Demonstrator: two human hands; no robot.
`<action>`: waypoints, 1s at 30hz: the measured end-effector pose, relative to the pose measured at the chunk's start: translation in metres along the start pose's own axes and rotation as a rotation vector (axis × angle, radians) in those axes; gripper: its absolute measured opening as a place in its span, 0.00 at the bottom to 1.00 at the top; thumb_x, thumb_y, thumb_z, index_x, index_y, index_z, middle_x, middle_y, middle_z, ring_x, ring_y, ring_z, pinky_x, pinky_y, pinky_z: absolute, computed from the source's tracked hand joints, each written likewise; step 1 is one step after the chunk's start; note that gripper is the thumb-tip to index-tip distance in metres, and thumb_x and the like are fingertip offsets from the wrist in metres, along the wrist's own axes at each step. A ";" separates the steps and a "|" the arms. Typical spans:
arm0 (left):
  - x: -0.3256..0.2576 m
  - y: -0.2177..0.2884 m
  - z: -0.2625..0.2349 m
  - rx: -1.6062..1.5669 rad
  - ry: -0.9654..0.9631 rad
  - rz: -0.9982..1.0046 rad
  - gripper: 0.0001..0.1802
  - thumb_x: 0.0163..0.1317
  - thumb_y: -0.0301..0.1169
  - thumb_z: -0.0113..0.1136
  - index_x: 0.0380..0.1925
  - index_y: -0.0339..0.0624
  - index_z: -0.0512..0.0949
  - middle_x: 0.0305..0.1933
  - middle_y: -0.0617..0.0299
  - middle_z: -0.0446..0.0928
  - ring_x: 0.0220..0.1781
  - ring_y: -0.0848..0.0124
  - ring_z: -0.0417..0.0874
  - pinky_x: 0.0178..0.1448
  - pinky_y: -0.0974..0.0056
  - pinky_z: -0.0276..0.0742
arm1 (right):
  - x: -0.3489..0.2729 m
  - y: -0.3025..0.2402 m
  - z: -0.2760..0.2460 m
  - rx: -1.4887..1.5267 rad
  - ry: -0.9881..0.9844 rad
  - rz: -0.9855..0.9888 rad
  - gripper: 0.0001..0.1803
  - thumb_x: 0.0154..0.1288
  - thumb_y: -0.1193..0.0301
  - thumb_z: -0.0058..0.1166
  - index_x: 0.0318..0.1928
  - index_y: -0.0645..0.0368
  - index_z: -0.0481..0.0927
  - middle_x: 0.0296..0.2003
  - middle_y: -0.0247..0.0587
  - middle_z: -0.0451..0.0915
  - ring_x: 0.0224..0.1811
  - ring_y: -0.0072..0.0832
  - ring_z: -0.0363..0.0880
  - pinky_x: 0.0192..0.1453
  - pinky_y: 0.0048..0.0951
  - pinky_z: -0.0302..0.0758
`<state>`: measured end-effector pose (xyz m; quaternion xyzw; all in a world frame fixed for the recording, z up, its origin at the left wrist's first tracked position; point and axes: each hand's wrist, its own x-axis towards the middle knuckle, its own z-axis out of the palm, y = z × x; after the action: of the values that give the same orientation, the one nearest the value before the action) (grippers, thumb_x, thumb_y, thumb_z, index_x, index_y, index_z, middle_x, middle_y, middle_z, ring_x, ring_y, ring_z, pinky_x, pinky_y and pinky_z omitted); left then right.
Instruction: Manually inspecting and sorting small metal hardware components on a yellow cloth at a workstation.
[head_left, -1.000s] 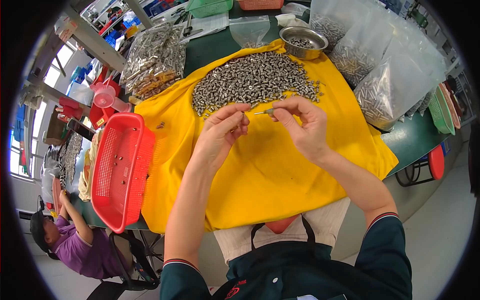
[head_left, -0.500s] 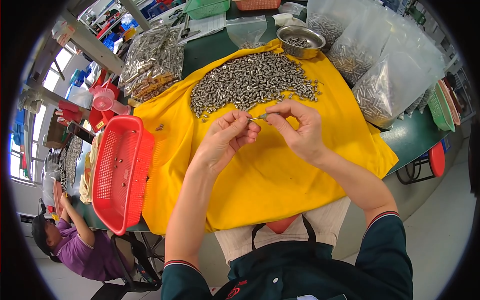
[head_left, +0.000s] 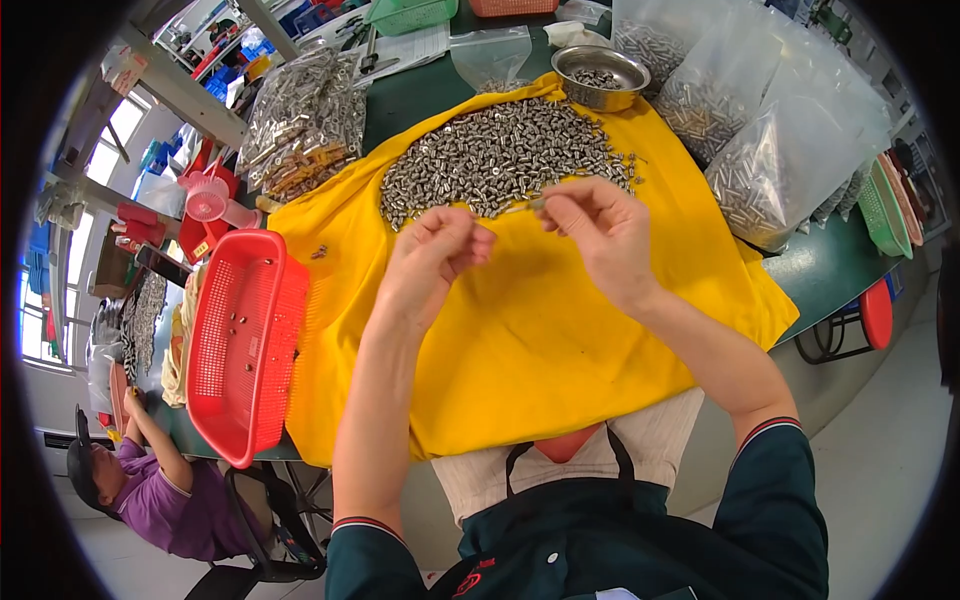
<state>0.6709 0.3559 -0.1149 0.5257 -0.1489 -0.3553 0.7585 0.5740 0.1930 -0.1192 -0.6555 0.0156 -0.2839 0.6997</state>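
A large heap of small metal cylindrical parts (head_left: pixel 500 150) is spread over a yellow cloth (head_left: pixel 560 340). At the heap's near edge, my left hand (head_left: pixel 432 255) has its thumb and fingertips pinched together; anything between them is too small to make out. My right hand (head_left: pixel 605 235), level with it on the right, pinches a small thin tool (head_left: pixel 533 205) with a greyish-green handle. The tool's slim shaft points left toward my left hand, with a gap between them. Blur hides the shaft's tip.
A red plastic basket (head_left: pixel 278 340) with a few small parts stands left. A steel bowl (head_left: pixel 600 98) holds parts at the back. Bags of metal parts (head_left: pixel 765 185) stand right; another bag (head_left: pixel 300 120) lies far left. A person in purple (head_left: pixel 175 500) sits at the lower left.
My hands have moved apart and slightly away from me, toward the heap. The tool has come away from my left fingertips, staying in my right hand.
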 end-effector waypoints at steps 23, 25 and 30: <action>0.005 0.004 -0.041 1.671 0.534 0.314 0.10 0.45 0.34 0.60 0.20 0.38 0.78 0.17 0.55 0.75 0.24 0.58 0.76 0.32 0.59 0.70 | -0.001 0.002 0.001 -0.037 0.024 0.024 0.04 0.55 0.75 0.52 0.30 0.63 0.77 0.24 0.34 0.78 0.25 0.16 0.74 0.30 0.17 0.70; 0.004 0.005 -0.037 1.692 0.526 0.363 0.09 0.44 0.33 0.60 0.19 0.37 0.78 0.14 0.57 0.73 0.22 0.59 0.75 0.31 0.60 0.70 | 0.000 0.002 0.000 -0.034 0.027 0.027 0.04 0.55 0.75 0.52 0.30 0.63 0.77 0.24 0.34 0.78 0.25 0.16 0.74 0.30 0.17 0.70; 0.001 0.012 -0.012 0.232 0.161 0.120 0.05 0.52 0.27 0.56 0.29 0.38 0.75 0.26 0.59 0.75 0.19 0.78 0.67 0.23 0.74 0.61 | -0.001 0.001 -0.001 -0.038 0.028 0.019 0.04 0.54 0.75 0.53 0.30 0.63 0.77 0.24 0.35 0.78 0.26 0.16 0.75 0.31 0.17 0.70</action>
<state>0.6833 0.3659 -0.1094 0.6268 -0.1589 -0.2462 0.7220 0.5729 0.1924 -0.1204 -0.6646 0.0370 -0.2858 0.6894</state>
